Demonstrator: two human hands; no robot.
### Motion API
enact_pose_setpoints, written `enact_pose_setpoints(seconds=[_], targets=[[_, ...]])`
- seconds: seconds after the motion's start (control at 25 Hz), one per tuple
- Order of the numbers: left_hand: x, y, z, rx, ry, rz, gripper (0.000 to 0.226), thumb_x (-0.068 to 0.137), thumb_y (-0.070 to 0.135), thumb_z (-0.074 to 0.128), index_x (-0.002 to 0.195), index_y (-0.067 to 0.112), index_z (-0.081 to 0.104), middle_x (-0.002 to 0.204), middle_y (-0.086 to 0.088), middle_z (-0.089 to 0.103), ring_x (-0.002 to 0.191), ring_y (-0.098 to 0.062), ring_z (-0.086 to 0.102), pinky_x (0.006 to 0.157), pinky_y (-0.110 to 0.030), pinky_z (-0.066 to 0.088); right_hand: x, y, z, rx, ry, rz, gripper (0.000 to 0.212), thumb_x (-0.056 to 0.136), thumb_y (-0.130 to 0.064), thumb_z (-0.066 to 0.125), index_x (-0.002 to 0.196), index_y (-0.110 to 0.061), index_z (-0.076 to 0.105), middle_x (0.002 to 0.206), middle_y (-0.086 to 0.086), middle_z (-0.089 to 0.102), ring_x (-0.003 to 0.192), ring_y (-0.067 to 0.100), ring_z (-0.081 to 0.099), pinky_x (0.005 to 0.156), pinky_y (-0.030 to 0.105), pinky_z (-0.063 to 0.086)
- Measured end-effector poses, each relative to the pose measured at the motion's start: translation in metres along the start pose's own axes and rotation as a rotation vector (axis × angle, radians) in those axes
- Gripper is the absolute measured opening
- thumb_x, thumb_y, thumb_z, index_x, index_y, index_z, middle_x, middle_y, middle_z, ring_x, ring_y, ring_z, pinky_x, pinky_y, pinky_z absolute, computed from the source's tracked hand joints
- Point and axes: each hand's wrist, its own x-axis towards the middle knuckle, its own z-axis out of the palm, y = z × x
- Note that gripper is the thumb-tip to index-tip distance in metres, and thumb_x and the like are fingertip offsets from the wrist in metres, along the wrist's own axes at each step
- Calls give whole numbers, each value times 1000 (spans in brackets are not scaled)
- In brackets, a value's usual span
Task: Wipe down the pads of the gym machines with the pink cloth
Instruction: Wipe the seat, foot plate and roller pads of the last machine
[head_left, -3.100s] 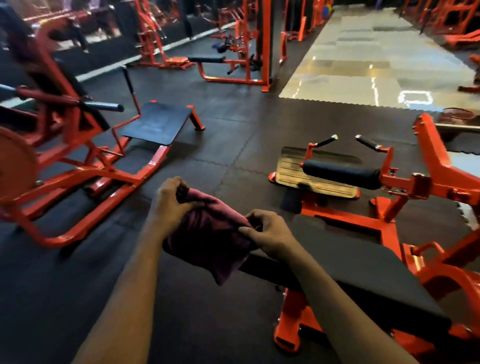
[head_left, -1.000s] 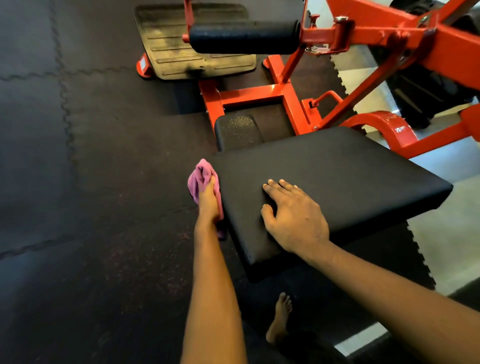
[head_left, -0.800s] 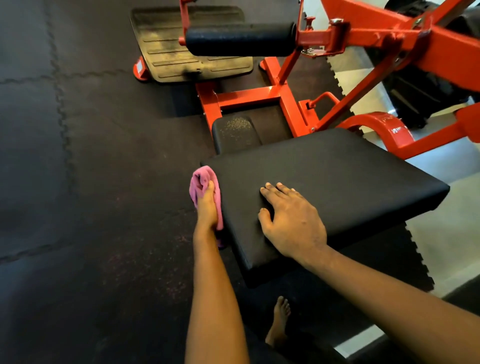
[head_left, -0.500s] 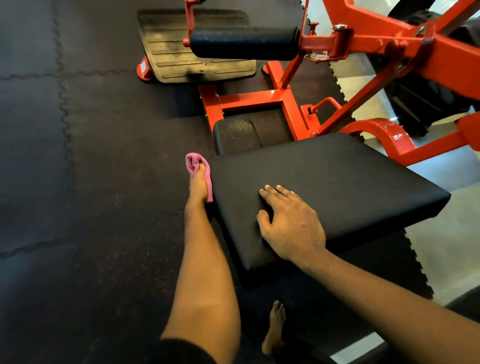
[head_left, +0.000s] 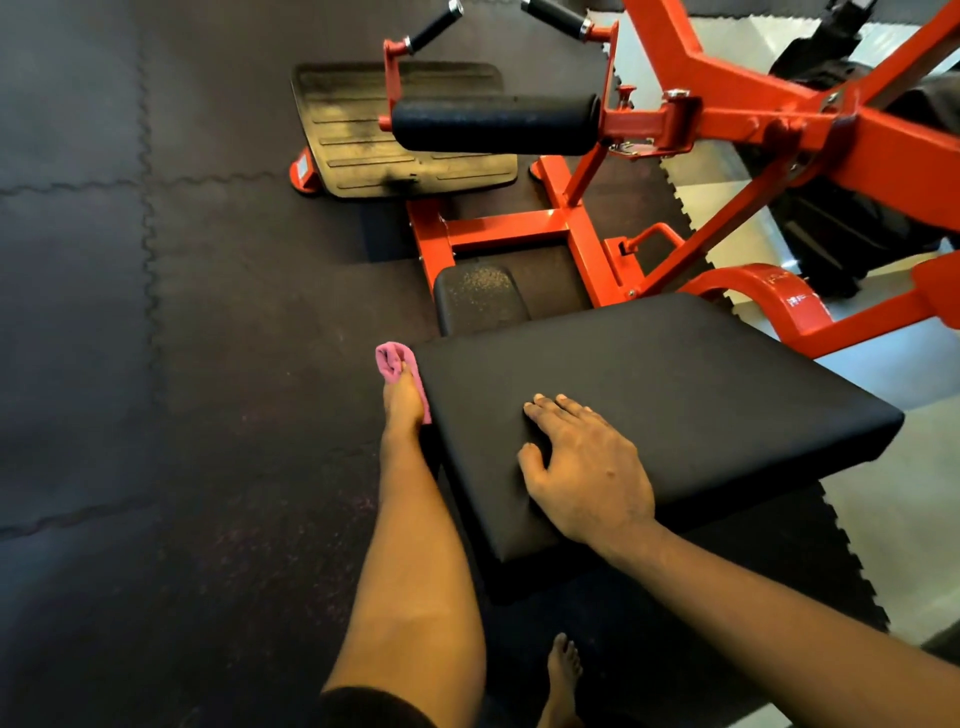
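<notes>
On seat pad (head_left: 701, 395) left edge, left hand (head_left: 402, 397) grip holds pink cloth (head_left: 389, 358) (bunched past fingertips (head_left: 404, 372)); right hand (head_left: 587, 467) flat atop.

We are in a gym. Under our right hand (head_left: 587, 467) lies a broad black vinyl seat pad (head_left: 701, 395), carried by an orange-red painted steel machine frame (head_left: 524, 234) that rises ahead and to the right of that hand. Farther ahead of it we see a black foam roller pad (head_left: 493, 123), a ribbed tan rubber footplate (head_left: 363, 140) and two black-gripped handles (head_left: 434, 26). Left of our left hand (head_left: 402, 402) spreads a floor of dark interlocking rubber mats (head_left: 156, 312).
</notes>
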Motion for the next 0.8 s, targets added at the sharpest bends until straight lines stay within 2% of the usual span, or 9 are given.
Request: enact_pose_setpoints(seconds=[0.08, 0.16, 0.24, 0.32, 0.4, 0.48, 0.52, 0.68, 0.8], targets=[[-38, 21, -5, 12, -14, 110, 25, 106, 32, 45, 131, 37, 47, 103, -4, 66, 84, -10, 59, 68, -20, 48, -2, -2, -4, 13, 3, 9, 55, 98, -45, 42, 149, -27, 49, 156, -11, 43, 147, 7, 33, 122, 26, 19], [-74, 24, -15, 107, -82, 237, 29, 107, 20, 44, 124, 44, 45, 99, 5, 62, 84, -3, 58, 68, -10, 49, 0, -2, -5, 34, -6, 12, 54, 98, -45, 43, 150, -27, 48, 157, -11, 43, 148, 7, 32, 122, 26, 19], [-102, 31, -31, 176, -158, 337, 28, 105, 23, 47, 128, 39, 48, 110, 4, 64, 99, -7, 62, 76, -7, 49, -5, -2, -10, 59, -30, 8, 54, 98, -44, 44, 150, -28, 47, 157, -13, 41, 148, 7, 31, 121, 27, 21], [-108, 46, -44, 253, -204, 344, 39, 104, 20, 48, 142, 22, 47, 124, -3, 61, 112, -13, 59, 77, -5, 46, -2, 0, -12, 132, -73, 38, 51, 97, -42, 51, 146, -29, 52, 155, -13, 45, 146, 8, 34, 119, 30, 28], [-106, 72, -52, 295, -226, 324, 39, 104, 12, 46, 142, 10, 49, 121, -6, 60, 111, -15, 56, 70, -3, 45, 5, 5, -19, 376, -49, 172, 41, 94, -34, 60, 134, -28, 64, 141, -6, 61, 133, 15, 53, 111, 34, 43], [-105, 102, -55, 373, -284, 353, 33, 103, 8, 46, 134, 15, 54, 113, -6, 62, 105, -17, 56, 69, -6, 47, 15, 10, -22, 556, 76, 324, 32, 92, -29, 64, 122, -25, 71, 118, 4, 73, 109, 25, 67, 95, 38, 54], [-101, 116, -53, 431, -322, 380, 33, 103, 8, 45, 133, 18, 53, 112, -5, 61, 104, -17, 56, 72, -12, 47, 20, 10, -22, 575, 118, 372, 29, 91, -28, 65, 119, -25, 72, 113, 6, 74, 104, 27, 68, 92, 39, 55], [-60, 154, -32, 653, -459, 457, 40, 99, 5, 46, 138, 15, 50, 119, -4, 61, 117, -23, 57, 88, -26, 40, 51, 3, -15, 535, 230, 503, 24, 90, -29, 65, 112, -25, 73, 101, 8, 74, 101, 30, 67, 89, 36, 53], [-34, 174, -13, 797, -589, 495, 35, 90, 13, 47, 122, 19, 58, 112, -3, 65, 111, -23, 60, 88, -27, 46, 74, -9, -6, 521, 322, 616, 26, 90, -28, 65, 113, -20, 73, 106, 8, 73, 106, 29, 66, 94, 37, 49]])
